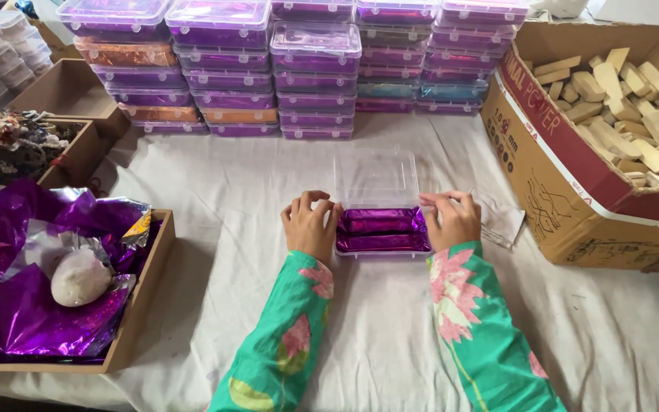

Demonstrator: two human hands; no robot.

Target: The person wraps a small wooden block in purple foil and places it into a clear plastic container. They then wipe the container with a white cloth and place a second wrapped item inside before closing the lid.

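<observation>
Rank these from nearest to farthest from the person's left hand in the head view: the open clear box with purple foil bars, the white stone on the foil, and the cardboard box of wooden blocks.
From the left hand:
1. Open clear box, touching the hand, just to its right.
2. White stone, far left, lying on purple foil in the wooden tray.
3. Cardboard box of wooden blocks, far right, beyond the right hand.

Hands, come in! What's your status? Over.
Left hand and right hand grip the open box. Purple foil bars inside, lid up. Nothing in the way.
</observation>
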